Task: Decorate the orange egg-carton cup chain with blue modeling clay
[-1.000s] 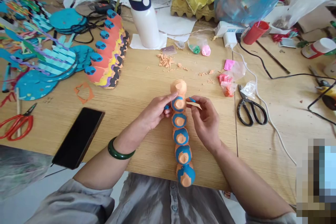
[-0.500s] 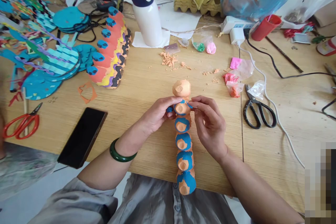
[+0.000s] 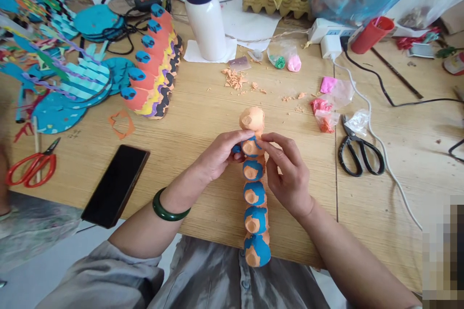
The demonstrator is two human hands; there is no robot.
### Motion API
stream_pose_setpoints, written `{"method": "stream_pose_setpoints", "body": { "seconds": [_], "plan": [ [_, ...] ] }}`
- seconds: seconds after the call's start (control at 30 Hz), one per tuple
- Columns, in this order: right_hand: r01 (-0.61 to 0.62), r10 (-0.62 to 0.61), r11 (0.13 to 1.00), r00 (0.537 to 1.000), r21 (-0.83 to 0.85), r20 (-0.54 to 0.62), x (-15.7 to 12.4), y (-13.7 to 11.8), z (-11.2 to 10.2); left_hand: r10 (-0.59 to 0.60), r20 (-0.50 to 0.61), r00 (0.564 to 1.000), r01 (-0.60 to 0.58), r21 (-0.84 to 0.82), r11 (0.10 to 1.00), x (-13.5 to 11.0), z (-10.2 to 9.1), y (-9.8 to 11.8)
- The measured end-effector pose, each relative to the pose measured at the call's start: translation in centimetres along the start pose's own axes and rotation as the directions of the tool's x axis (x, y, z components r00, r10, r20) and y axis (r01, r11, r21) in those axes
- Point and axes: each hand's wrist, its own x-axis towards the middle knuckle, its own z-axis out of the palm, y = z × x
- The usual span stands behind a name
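Note:
An orange egg-carton strip (image 3: 254, 193) with several bumps ringed in blue lies lengthwise on the wooden table (image 3: 203, 106), its near end over the table edge. My left hand (image 3: 221, 154), with a green bangle on the wrist, grips the strip's second bump from the left side. My right hand (image 3: 286, 174) pinches the same bump from the right, fingertips pressed on its blue ring. Both hands are closed on the strip.
A black phone (image 3: 115, 186) lies at the left near the edge, red scissors (image 3: 31, 166) farther left. Black scissors (image 3: 358, 149) and a white cable (image 3: 380, 149) lie to the right. A white bottle (image 3: 203, 9), coloured paper crafts (image 3: 152, 67) and clay bits (image 3: 293, 63) sit behind.
My right hand brought a small blue-tipped piece from beside the strip onto the second bump, and its fingers now press there. The left hand kept its grip.

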Motion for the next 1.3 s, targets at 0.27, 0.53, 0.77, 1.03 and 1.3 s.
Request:
{"method": "stream_pose_setpoints", "body": {
  "seconds": [0.27,0.53,0.77,1.03,1.3],
  "plan": [
    [-0.193,0.202,0.940,0.979,0.281,-0.004,-0.1,-0.4,0.1,-0.034,-0.014,0.999,0.035,0.082,0.996,-0.1,0.0,0.5],
    [-0.733,0.739,0.403,0.614,0.548,0.277,1.0,-0.7,-0.1,0.012,0.016,1.000,-0.013,0.052,0.999,-0.1,-0.1,0.1],
    [-0.793,0.691,0.125,0.501,0.596,0.521,1.5,-0.7,-0.6,0.001,0.144,0.990,0.001,-0.015,1.000,-0.1,-0.4,0.1],
    [-0.746,0.709,0.357,0.609,0.563,0.357,1.7,-1.1,-0.8,-0.006,0.200,0.980,0.004,0.008,1.000,-0.2,-0.6,0.4],
    [-0.761,0.731,0.262,0.558,0.593,0.392,1.3,-0.8,-0.5,0.091,0.208,0.974,-0.117,0.116,0.986,-0.1,-0.8,0.0]
  ]
}}
